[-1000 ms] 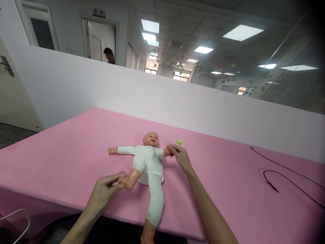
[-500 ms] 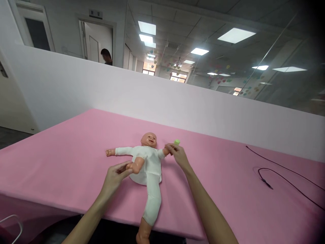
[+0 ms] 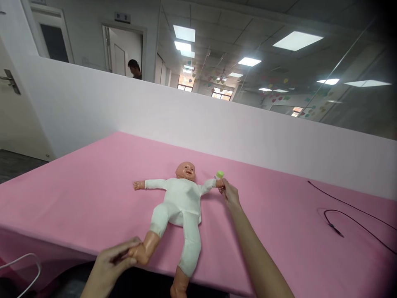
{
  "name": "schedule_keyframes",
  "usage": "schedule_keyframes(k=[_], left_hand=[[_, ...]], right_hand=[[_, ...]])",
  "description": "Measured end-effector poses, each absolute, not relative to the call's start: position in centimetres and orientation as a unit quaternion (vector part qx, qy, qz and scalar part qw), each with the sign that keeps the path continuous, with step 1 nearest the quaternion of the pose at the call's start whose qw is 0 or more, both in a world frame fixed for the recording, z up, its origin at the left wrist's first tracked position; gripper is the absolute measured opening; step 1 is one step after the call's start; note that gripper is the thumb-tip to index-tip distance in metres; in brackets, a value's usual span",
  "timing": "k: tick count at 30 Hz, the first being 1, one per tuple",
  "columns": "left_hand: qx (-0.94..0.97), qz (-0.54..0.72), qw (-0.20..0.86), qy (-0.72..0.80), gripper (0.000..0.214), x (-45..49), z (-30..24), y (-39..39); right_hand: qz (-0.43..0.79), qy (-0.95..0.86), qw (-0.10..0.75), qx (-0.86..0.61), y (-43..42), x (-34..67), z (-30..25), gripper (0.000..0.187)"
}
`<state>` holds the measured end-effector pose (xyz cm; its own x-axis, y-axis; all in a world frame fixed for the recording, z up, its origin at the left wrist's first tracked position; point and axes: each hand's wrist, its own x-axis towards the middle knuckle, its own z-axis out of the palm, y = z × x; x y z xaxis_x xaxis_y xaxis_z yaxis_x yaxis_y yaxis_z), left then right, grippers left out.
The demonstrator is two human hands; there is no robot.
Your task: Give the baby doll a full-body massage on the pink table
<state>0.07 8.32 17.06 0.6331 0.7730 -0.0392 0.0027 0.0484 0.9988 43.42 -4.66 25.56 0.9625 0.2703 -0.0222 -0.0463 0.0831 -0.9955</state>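
Head view, lower centre of frame: left hand (image 3: 108,267) with grip clamped on the baby doll's (image 3: 182,203) foot (image 3: 139,253), right hand (image 3: 229,193) with grip pinched on its outstretched arm (image 3: 211,185), just beside a small green-capped object (image 3: 220,174).

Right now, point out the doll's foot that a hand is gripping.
The bent leg's foot, held in the left hand; the other, straighter leg lies untouched.

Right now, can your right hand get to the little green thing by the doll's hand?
Probably yes: your right hand sits just below the little green thing, and nothing seems to block it.
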Motion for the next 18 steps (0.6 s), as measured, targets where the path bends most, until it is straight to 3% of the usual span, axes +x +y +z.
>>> schedule_keyframes(k=[2, 5, 8, 11, 15, 18], left_hand=[[0.621, 0.319, 0.652, 0.296, 0.046, 2.6, 18.9, 9.2], [0.62, 0.338, 0.666, 0.241, 0.04, 7.8, 21.7, 10.6], [0.555, 0.359, 0.722, 0.202, 0.045, 13.1, 22.8, 11.5], [0.5, 0.355, 0.765, 0.194, 0.051, 16.6, 22.4, 12.0], [0.501, 0.343, 0.772, 0.19, 0.054, 16.4, 21.8, 11.7], [0.534, 0.339, 0.751, 0.19, 0.053, 13.4, 21.8, 11.2]], right_hand=[[0.088, -0.206, 0.692, -0.686, -3.7, 41.5, 27.6, 0.041], [0.038, -0.403, 0.555, -0.727, -2.4, 37.7, 29.3, 0.043], [0.004, -0.542, 0.414, -0.731, -1.6, 34.5, 28.5, 0.043], [-0.016, -0.593, 0.342, -0.728, -1.7, 32.7, 26.8, 0.045], [-0.004, -0.611, 0.351, -0.71, -2.1, 33.3, 26.8, 0.04], [0.0, -0.518, 0.465, -0.718, -2.0, 36.2, 27.9, 0.039]])
